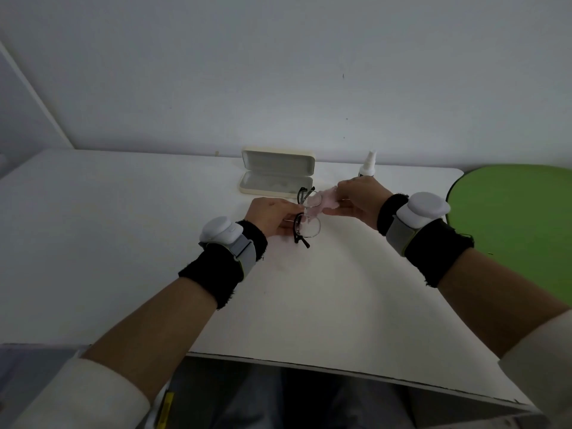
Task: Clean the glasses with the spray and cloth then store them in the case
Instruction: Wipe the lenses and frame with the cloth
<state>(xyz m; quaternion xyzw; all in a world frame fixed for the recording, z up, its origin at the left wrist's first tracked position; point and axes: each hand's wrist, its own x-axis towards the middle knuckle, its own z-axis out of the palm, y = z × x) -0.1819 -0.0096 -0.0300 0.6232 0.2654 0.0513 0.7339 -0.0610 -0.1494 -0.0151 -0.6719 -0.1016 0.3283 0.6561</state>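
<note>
Head view looks down on both my hands, held close together over the white bench [123, 243]. My left hand [272, 216] has its fingers curled round the black-framed glasses [306, 224], pinching them at the side nearest that hand, so that the lenses sit between my two hands. My right hand [360, 199] pinches a pale pink cloth [325, 199] between thumb and fingers, and the cloth lies against the lens farther from me. Just beyond the glasses the cream case [275, 178] rests on the bench, open, with its lid standing up. Beyond my right hand, and to the right of the case, the spray bottle [368, 165] stands upright. A green round surface [520, 224] lies out past my right wrist. Both wrists wear black wristbands [216, 274] with white devices strapped on.
</note>
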